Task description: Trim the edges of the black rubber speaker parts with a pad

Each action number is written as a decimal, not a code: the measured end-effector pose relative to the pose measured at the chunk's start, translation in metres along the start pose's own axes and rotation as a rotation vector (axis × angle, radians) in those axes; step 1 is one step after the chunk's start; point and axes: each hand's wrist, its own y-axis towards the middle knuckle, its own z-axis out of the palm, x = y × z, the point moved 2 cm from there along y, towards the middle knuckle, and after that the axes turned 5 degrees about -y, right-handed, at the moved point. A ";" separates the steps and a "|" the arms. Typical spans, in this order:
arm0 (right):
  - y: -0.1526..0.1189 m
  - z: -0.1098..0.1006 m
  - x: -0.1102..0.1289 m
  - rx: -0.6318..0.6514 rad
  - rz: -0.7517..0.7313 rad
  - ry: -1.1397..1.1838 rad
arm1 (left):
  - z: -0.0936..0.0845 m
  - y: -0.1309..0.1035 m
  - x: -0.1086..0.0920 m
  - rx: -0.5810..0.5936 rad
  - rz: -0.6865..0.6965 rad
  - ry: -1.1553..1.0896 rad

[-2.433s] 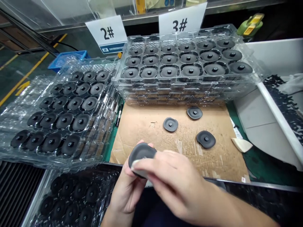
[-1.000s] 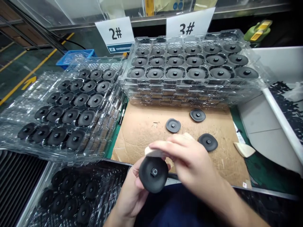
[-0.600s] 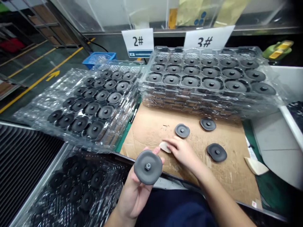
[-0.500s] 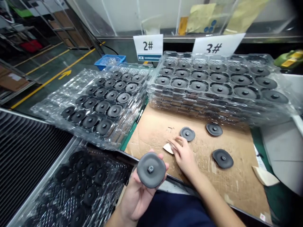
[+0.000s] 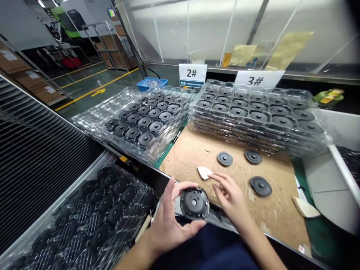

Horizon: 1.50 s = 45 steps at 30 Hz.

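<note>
Between the thumb and fingers of my left hand [image 5: 177,217] is a black round plastic part [image 5: 194,204], held by its rim over the table's front edge. Its face toward me shows a hollow centre and small studs along the rim. My right hand [image 5: 232,198] is just right of it, fingers bent and apart, gripping nothing. The index fingertip meets the edge of a white wedge-shaped piece [image 5: 204,172]; whether it presses on it I cannot tell. Beyond lie three dark discs with central nuts: one near [image 5: 225,158], one farther right [image 5: 253,156], one closer [image 5: 261,186].
Stacked clear trays [image 5: 253,129] full of discs stand at the back right; another stack [image 5: 157,146] is at the left. A lower tray [image 5: 81,221] of dark parts lies front left. Cardboard [image 5: 182,150] covers the table. A second pale wedge [image 5: 306,207] lies at right.
My left hand has turned the part over, from its smooth face with the nut to its studded side. My right hand has drawn back slightly from the white wedge. The view has tilted up.
</note>
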 end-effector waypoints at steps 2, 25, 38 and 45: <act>-0.007 -0.005 0.014 0.042 -0.063 0.037 | -0.001 -0.007 -0.005 0.047 0.081 0.245; -0.039 0.005 0.049 0.219 -0.513 -0.016 | -0.040 -0.044 0.023 -0.131 -0.384 0.165; 0.016 0.074 -0.058 -0.071 -0.153 -0.719 | -0.272 -0.196 0.038 -0.801 -0.590 1.106; 0.017 0.067 -0.059 -0.046 -0.095 -0.534 | -0.309 -0.204 0.094 -0.791 -0.620 1.179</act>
